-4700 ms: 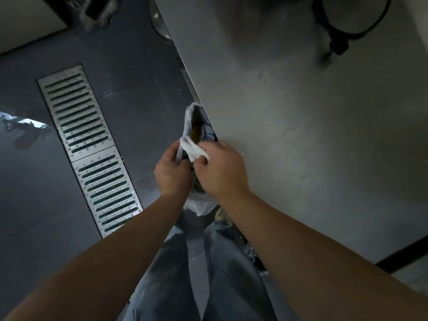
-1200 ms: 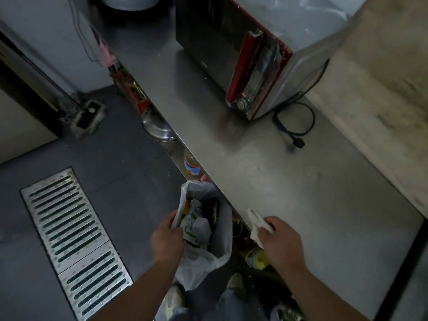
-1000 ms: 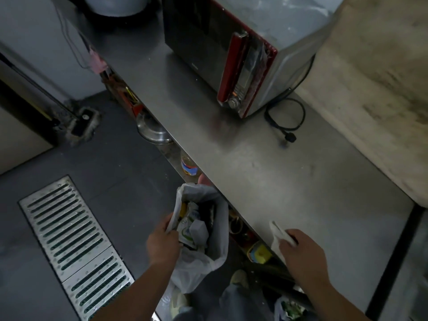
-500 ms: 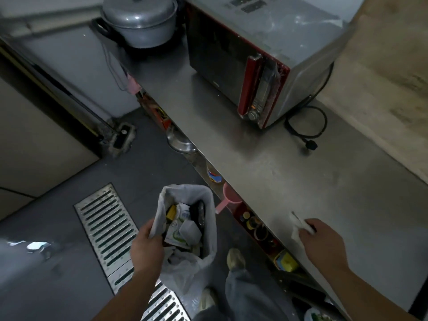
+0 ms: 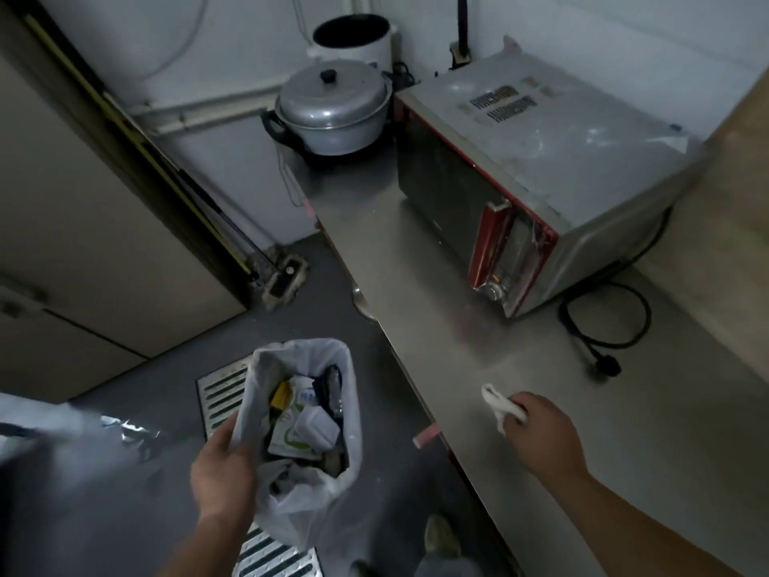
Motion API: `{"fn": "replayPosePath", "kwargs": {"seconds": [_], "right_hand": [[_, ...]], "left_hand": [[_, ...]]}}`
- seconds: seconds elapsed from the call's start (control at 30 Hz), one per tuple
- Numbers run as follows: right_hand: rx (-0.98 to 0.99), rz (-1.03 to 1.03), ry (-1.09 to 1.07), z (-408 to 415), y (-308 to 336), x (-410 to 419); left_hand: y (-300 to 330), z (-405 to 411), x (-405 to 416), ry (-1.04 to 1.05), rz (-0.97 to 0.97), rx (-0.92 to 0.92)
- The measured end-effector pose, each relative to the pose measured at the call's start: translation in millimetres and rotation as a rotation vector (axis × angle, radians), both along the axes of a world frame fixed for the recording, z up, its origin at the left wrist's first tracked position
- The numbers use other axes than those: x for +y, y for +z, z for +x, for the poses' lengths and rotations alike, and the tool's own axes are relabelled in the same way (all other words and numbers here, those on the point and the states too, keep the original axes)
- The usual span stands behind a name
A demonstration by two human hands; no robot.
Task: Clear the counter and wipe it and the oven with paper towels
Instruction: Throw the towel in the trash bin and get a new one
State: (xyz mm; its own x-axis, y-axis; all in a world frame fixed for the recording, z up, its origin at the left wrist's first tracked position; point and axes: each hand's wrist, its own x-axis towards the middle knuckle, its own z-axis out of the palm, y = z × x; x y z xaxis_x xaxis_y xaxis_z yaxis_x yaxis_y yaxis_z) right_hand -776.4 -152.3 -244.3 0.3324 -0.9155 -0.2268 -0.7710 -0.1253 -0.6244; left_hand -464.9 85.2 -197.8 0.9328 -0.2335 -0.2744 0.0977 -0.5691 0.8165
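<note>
My left hand [image 5: 222, 472] grips the rim of a white plastic bag [image 5: 306, 489] full of cartons and wrappers, held over the floor beside the steel counter [image 5: 416, 281]. My right hand [image 5: 545, 431] holds a crumpled white paper towel [image 5: 497, 408] against the counter top near its front edge. A grey oven [image 5: 553, 160] with a red door frame stands on the counter further back, its top smeared with white marks.
A lidded metal pot [image 5: 333, 110] sits at the counter's far end, a white bucket [image 5: 353, 39] behind it. A black cord and plug [image 5: 603, 326] lie right of the oven. A floor drain grate [image 5: 220, 389] and a brush [image 5: 285, 276] are on the floor.
My view has lifted toward the back of the counter. My right hand with the paper towel has slid forward and right along the counter top. The left hand keeps holding the bag.
</note>
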Motion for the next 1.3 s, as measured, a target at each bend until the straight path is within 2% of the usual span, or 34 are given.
{"fn": "replayPosePath", "kwargs": {"seconds": [0.2,0.4,0.7,1.0,1.3], "right_hand": [[-0.019,-0.006,0.059,47,10,-33],[0.001,-0.015,0.023,71,14,-45],[0.172,-0.045,-0.257,93,2,-25],[0.189,-0.001,-0.352,216,12,-11],[0.133,-0.067,-0.317,330,9,-93]], "left_hand": [[13,4,-16,0.057,-0.042,0.021],[12,26,-36,-0.028,0.057,0.034],[-33,124,-88,-0.244,0.147,0.092],[-56,270,-132,-0.400,0.235,0.059],[-91,333,-178,-0.388,0.335,0.033]]}}
